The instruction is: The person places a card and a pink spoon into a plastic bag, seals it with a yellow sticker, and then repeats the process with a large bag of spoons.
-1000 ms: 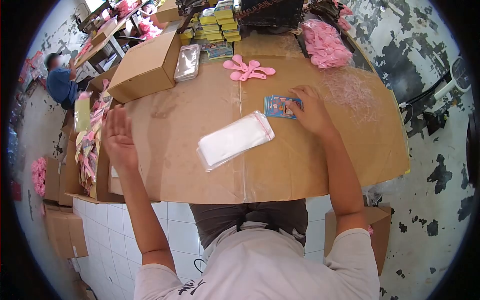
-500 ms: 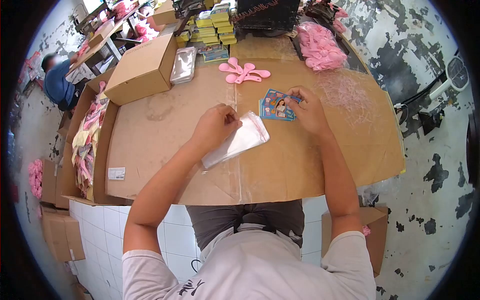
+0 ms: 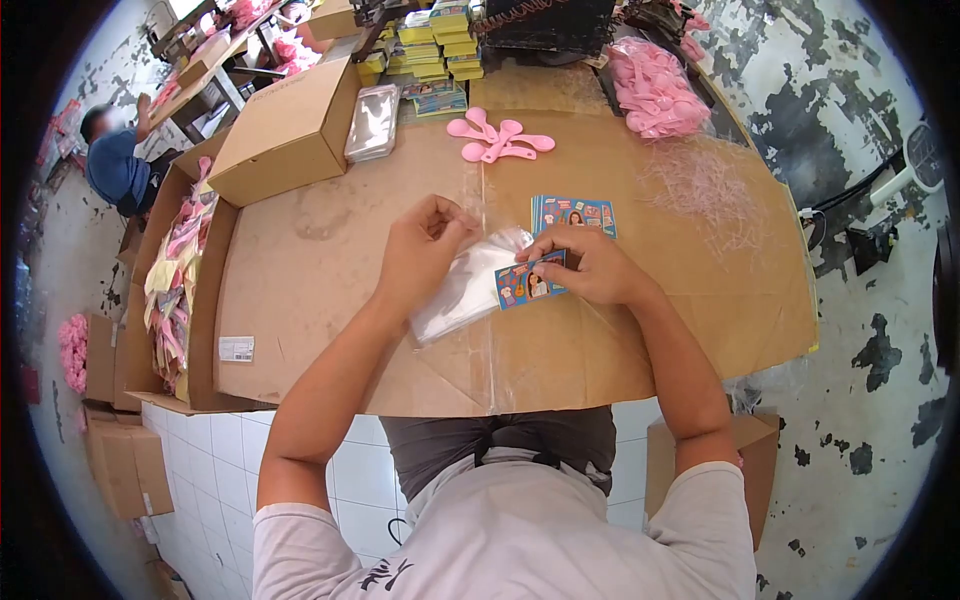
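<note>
My right hand (image 3: 590, 265) pinches a blue printed card (image 3: 530, 282) and holds it over the right side of a stack of clear plastic bags (image 3: 455, 300). At the upper left of those bags, my left hand (image 3: 425, 250) has its thumb and fingers pinched on the thin edge of a clear plastic bag (image 3: 478, 222). Behind my right hand lies a small stack of similar blue cards (image 3: 590, 214). Farther back, several pink plastic spoons (image 3: 500, 138) lie in a loose heap on the cardboard tabletop.
A closed cardboard box (image 3: 285, 130) and a pack of clear bags (image 3: 373, 122) stand back left. Along the left edge is an open carton (image 3: 180, 290) of packed pieces. A bag of pink spoons (image 3: 658, 90) and plastic shreds (image 3: 700, 190) lie right. A person (image 3: 120, 160) sits far left.
My right hand has taken one card from the blue stack and brought it down and left over the bags. My left hand has shifted slightly and stays at the bags' edge.
</note>
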Demonstrator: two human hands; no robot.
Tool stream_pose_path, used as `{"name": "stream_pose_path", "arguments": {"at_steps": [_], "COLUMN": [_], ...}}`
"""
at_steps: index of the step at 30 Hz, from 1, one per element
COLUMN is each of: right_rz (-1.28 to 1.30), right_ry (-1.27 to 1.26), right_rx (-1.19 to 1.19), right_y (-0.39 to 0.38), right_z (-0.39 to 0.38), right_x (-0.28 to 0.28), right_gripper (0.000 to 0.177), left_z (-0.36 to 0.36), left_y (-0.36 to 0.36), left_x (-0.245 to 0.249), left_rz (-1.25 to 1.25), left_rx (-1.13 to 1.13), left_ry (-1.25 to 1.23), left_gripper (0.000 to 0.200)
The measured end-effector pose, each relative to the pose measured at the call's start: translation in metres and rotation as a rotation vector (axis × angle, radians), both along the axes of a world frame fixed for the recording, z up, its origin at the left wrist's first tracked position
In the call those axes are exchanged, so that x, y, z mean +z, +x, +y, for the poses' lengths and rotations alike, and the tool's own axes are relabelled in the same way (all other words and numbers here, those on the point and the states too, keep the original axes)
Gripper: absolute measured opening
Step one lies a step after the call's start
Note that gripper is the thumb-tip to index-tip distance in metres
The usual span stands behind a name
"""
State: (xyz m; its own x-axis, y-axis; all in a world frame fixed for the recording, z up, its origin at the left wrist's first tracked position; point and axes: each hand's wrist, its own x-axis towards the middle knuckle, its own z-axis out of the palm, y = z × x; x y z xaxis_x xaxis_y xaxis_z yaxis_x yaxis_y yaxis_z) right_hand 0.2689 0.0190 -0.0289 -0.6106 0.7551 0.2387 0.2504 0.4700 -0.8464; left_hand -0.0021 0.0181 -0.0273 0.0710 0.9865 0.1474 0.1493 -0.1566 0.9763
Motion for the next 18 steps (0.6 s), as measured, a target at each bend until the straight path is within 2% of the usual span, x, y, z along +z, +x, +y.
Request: {"name": "stream_pose_path", "arguments": {"at_steps": [2,4,8,11,14,17,18], "right_rz": [0.108,0.129,0.181,0.363,0.462,0.435,0.326], "right_ry": [-0.050,-0.055,-0.085,-0.201,-0.197,-0.172,-0.059], "right_rx": [0.015,-0.155,-0.437,-0.423,-0.423,-0.341,-0.319], "right_y": [0.002,0.007,0.007,0.002,-0.003,-0.001,0.001], "right_z": [0.002,0.004,0.006,0.006,0.002,0.002,0.002], "right_x": [-0.005,0.003,0.018,0.015,0.022,0.018,0.018], "right_gripper": [0.016,0.015,0.018,0.025,0.029,0.029,0.030], "left_z": [0.006,0.009,0.000,-0.008,-0.014,-0.017,-0.018], "left_y": [-0.004,-0.009,-0.004,0.003,0.010,0.014,0.015], "left_x": [0.003,0.006,0.018,0.021,0.022,0.023,0.021], "left_rz": [-0.172,-0.267,-0.258,-0.249,-0.226,-0.199,-0.194], "left_rx": [-0.023,-0.079,-0.148,-0.212,-0.218,-0.218,-0.224], "left_ry": [-0.052,-0.056,-0.028,-0.043,-0.068,-0.058,-0.056], "left_gripper": [0.017,0.023,0.034,0.041,0.045,0.046,0.047]}}
